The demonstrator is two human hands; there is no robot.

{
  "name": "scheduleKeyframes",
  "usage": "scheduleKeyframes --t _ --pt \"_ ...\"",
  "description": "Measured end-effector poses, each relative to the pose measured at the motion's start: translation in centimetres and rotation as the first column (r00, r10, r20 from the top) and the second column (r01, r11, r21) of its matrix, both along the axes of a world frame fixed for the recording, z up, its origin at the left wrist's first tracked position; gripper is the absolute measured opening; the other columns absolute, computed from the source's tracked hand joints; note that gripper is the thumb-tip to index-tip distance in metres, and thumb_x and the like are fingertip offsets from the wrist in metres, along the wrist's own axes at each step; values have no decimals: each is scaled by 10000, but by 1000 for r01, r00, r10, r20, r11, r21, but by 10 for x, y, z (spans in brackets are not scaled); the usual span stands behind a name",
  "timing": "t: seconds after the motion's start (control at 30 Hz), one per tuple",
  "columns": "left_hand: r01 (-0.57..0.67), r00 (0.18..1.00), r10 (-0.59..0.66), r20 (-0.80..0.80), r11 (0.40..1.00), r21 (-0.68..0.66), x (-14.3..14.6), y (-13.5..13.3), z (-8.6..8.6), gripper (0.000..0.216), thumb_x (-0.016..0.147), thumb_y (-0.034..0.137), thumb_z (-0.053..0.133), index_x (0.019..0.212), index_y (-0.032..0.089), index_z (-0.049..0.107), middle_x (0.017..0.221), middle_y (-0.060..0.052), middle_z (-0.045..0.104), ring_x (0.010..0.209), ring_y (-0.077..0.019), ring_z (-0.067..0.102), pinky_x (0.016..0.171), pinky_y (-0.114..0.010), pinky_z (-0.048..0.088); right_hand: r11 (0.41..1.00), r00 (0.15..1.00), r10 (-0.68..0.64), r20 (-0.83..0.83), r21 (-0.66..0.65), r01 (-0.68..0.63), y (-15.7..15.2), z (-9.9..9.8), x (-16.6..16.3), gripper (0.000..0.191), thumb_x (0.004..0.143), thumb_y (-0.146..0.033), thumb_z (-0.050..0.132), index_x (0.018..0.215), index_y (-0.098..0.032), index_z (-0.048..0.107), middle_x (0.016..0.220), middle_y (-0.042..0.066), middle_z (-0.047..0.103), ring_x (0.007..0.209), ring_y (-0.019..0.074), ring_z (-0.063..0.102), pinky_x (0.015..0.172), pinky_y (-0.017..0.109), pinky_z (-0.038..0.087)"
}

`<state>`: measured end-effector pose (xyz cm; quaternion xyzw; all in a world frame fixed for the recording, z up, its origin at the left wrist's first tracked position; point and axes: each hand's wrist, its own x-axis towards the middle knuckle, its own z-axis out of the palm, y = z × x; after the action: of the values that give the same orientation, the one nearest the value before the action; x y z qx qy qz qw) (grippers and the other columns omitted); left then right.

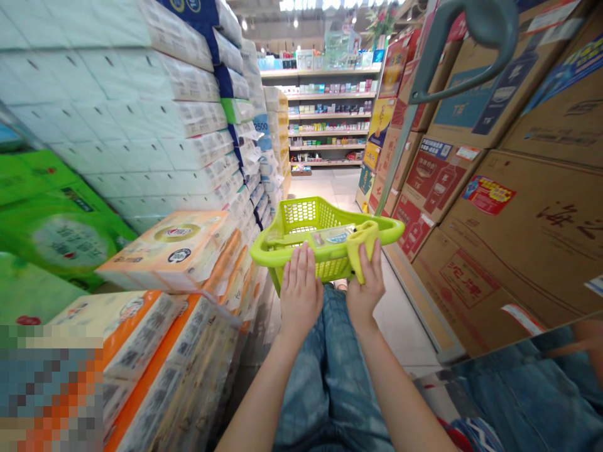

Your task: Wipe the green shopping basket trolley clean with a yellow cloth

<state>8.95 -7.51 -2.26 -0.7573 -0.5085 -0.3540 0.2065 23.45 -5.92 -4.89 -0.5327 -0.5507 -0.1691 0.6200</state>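
A lime-green shopping basket (325,271) with perforated sides stands in front of my knees. My left hand (301,285) rests on its near rim, fingers stretched out and side by side. My right hand (367,282) pinches a yellow cloth (362,242) that is draped over the rim near the right corner. Inside the basket, close to the near rim, a clear pack with a label (334,236) can be partly seen. A grey loop handle (471,88) on a long pole slants down to the basket's right side; its lower end is hidden.
Stacked tissue packs (198,125) line the left, with orange-and-white packs (174,245) lower down. Cardboard cartons (527,220) wall the right side. Beyond the tiled aisle (336,188) stand stocked shelves (330,113). Another person's denim-clad leg (527,389) shows at lower right.
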Motion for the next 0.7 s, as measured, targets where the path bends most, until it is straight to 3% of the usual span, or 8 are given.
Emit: scheduleKeyframes --t 0.13,0.3,0.37,0.5,0.6,0.7 --pt "20 1000 -20 -1 1000 -7 -3 1 -2 697 946 210 433 1572 54 169 1586 -190 360 1520 -270 233 1208 -456 291 995 967 98 236 -10 -99 -11 -12 -27 677 885 2 422 1451 -364 493 1584 -3 401 1458 244 381 1130 444 462" --pt "13 1000 -14 -12 1000 -11 -3 0 -1 703 947 193 415 1583 77 139 1601 -167 339 1521 -258 232 1216 -446 275 996 936 75 343 28 -90 -4 -12 -2 635 878 19 443 1366 -361 592 1501 1 523 1440 233 410 1112 411 483" --pt "3 1000 -3 -13 1000 -13 -1 0 0 708 940 178 411 1584 83 134 1604 -160 333 1518 -256 239 1217 -440 271 996 955 45 292 57 -65 3 -8 17 646 863 31 421 1360 -339 602 1517 10 502 1444 234 404 1133 425 456" --pt "-7 1000 7 -17 1000 -1 0 -1 1 713 927 162 424 1580 76 152 1596 -159 352 1517 -258 244 1216 -435 271 995 1000 -22 -8 94 23 14 2 44 689 814 24 388 1403 -286 567 1559 39 442 1439 237 416 1167 459 393" --pt "-10 1000 10 -19 1000 1 1 0 0 714 924 162 436 1576 65 160 1592 -164 358 1516 -262 245 1214 -438 273 998 990 -22 -141 52 30 10 7 37 685 815 -4 392 1421 -283 546 1579 37 408 1438 231 419 1167 449 390" --pt "-13 1000 13 -16 1000 3 0 0 -1 711 931 172 435 1577 67 158 1595 -168 352 1514 -266 251 1215 -444 270 999 995 40 -90 -20 -42 -1 4 7 702 842 -6 382 1469 -308 478 1613 16 342 1465 231 371 1175 459 386"
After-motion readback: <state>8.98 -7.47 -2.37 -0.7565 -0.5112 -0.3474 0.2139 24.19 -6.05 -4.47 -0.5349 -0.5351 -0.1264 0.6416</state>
